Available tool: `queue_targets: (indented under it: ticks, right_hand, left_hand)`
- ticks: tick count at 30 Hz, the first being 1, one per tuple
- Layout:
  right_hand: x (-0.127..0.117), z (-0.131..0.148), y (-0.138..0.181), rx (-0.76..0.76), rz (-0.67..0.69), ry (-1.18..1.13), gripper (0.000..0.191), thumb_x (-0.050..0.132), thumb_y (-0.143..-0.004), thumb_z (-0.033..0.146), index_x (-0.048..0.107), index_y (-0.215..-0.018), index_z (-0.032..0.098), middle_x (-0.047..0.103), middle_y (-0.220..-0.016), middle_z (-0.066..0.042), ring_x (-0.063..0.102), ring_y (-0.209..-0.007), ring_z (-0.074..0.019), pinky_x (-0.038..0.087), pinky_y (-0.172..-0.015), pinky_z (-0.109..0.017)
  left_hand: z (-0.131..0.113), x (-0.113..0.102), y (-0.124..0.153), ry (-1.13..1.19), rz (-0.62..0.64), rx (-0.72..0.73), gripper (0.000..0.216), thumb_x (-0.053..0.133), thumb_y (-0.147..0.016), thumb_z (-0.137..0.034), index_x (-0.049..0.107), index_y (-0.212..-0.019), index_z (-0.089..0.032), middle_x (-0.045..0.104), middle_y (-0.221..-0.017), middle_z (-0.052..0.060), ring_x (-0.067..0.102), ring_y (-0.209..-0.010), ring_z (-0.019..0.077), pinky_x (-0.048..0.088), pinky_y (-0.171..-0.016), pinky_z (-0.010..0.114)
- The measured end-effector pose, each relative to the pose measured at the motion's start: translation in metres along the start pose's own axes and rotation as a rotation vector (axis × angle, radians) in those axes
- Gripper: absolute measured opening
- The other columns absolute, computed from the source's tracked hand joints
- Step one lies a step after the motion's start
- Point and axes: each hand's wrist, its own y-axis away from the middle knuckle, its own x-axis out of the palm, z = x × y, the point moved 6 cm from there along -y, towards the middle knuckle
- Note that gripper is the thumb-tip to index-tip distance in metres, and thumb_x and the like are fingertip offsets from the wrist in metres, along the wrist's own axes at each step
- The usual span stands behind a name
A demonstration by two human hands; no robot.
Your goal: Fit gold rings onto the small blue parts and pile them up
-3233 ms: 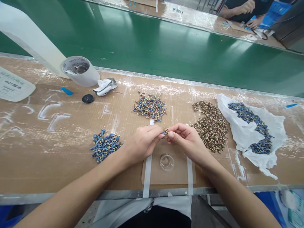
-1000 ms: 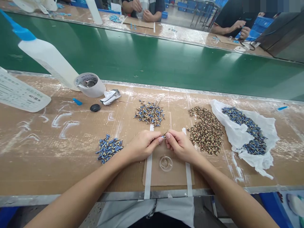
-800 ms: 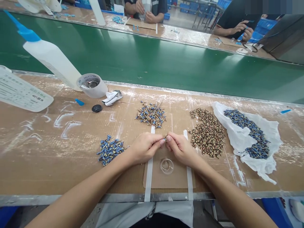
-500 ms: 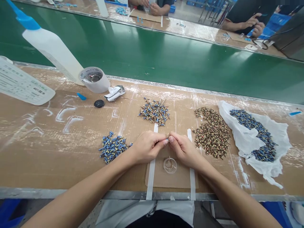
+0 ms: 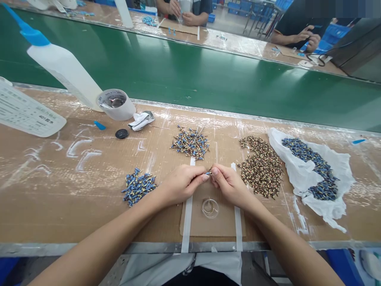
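Thumb and forefinger of the left hand [image 5: 182,183] pinch the left end of a small blue part [image 5: 207,173]; fingertips of the right hand [image 5: 229,186] are clamped together at its right end, holding it between both, beyond the clear round dish [image 5: 210,217].

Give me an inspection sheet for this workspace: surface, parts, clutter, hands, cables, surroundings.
Surface: cardboard, streaked with whitish residue.
Parts: blue pile left; mixed pile with thin metal prongs centre; brown pile right; blue parts on a white sheet farther right; clear dish nearest the person.
Clutter: two bottles, tape roll with bits inside, black cap, crumpled wrapper, two blue tips.
Hands: left hand and right hand pinch a small part between their fingers.
Cables: black cable on the far bench, right.
Surroundings: green strip between benches; co-workers beyond.
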Motion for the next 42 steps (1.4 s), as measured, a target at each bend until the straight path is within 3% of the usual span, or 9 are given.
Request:
queue_targets:
  ticks: [5, 13, 20, 31, 34, 39, 42]
  right_hand:
    - [-0.003, -0.002, 0.001, 0.016, -0.020, 0.074, 0.040, 0.036, -0.102, 0.040, 0.044, -0.068, 0.019, 0.043, -0.060, 0.003, 0.043, -0.057, -0.0118, 0.030, -0.056, -0.026]
    - [0.002, -0.005, 0.003, 0.015, 0.012, 0.009, 0.039, 0.033, -0.103, 0.040, 0.048, -0.073, 0.018, 0.052, -0.064, 0.001, 0.050, -0.058, -0.0112, 0.036, -0.059, -0.024]
    - [0.005, -0.003, 0.002, -0.040, 0.022, 0.113, 0.038, 0.034, -0.103, 0.037, 0.040, -0.069, 0.020, 0.042, -0.059, 0.004, 0.040, -0.054, -0.0107, 0.029, -0.056, -0.025]
    - [0.006, 0.002, 0.003, -0.062, 0.110, 0.155, 0.035, 0.036, -0.102, 0.033, 0.036, -0.070, 0.020, 0.040, -0.058, 0.004, 0.040, -0.053, -0.0107, 0.027, -0.054, -0.025]
    - [0.006, 0.001, 0.003, -0.041, 0.071, 0.151, 0.036, 0.035, -0.103, 0.034, 0.039, -0.070, 0.020, 0.043, -0.058, 0.004, 0.043, -0.053, -0.0108, 0.029, -0.055, -0.025]
    - [0.006, -0.003, 0.004, 0.024, 0.027, -0.032, 0.046, 0.028, -0.104, 0.044, 0.047, -0.071, 0.019, 0.053, -0.061, 0.001, 0.051, -0.055, -0.0110, 0.038, -0.057, -0.023]
    - [0.005, -0.006, 0.004, 0.072, 0.043, -0.128, 0.047, 0.027, -0.102, 0.050, 0.052, -0.078, 0.018, 0.058, -0.066, -0.001, 0.053, -0.055, -0.0110, 0.041, -0.055, -0.023]
  left_hand:
    - [0.002, 0.001, 0.001, -0.028, 0.019, -0.006, 0.030, 0.037, -0.100, -0.028, 0.047, -0.075, -0.017, 0.047, -0.066, -0.003, 0.044, -0.062, 0.0112, 0.028, -0.060, 0.024]
    - [-0.003, -0.003, 0.000, 0.030, 0.016, 0.030, 0.029, 0.037, -0.100, -0.025, 0.051, -0.077, -0.016, 0.049, -0.067, -0.003, 0.044, -0.063, 0.0101, 0.030, -0.062, 0.023]
    - [-0.001, 0.000, 0.001, -0.009, -0.003, 0.018, 0.033, 0.039, -0.098, -0.026, 0.045, -0.067, -0.016, 0.041, -0.059, -0.003, 0.038, -0.056, 0.0099, 0.025, -0.057, 0.025]
    - [-0.004, 0.003, 0.003, -0.023, -0.011, 0.083, 0.031, 0.039, -0.097, -0.024, 0.040, -0.067, -0.017, 0.038, -0.059, -0.003, 0.037, -0.055, 0.0103, 0.025, -0.056, 0.026]
    - [-0.005, 0.001, 0.002, -0.029, -0.018, 0.078, 0.031, 0.040, -0.097, -0.024, 0.044, -0.067, -0.017, 0.042, -0.059, -0.003, 0.039, -0.055, 0.0107, 0.027, -0.056, 0.026]
    - [-0.010, -0.002, -0.003, 0.077, 0.019, 0.084, 0.032, 0.034, -0.099, -0.020, 0.060, -0.081, -0.016, 0.063, -0.075, 0.001, 0.053, -0.066, 0.0108, 0.036, -0.066, 0.023]
    - [-0.005, -0.010, -0.005, -0.006, -0.033, 0.038, 0.033, 0.037, -0.099, -0.023, 0.059, -0.076, -0.015, 0.059, -0.068, 0.000, 0.050, -0.063, 0.0113, 0.034, -0.063, 0.024]
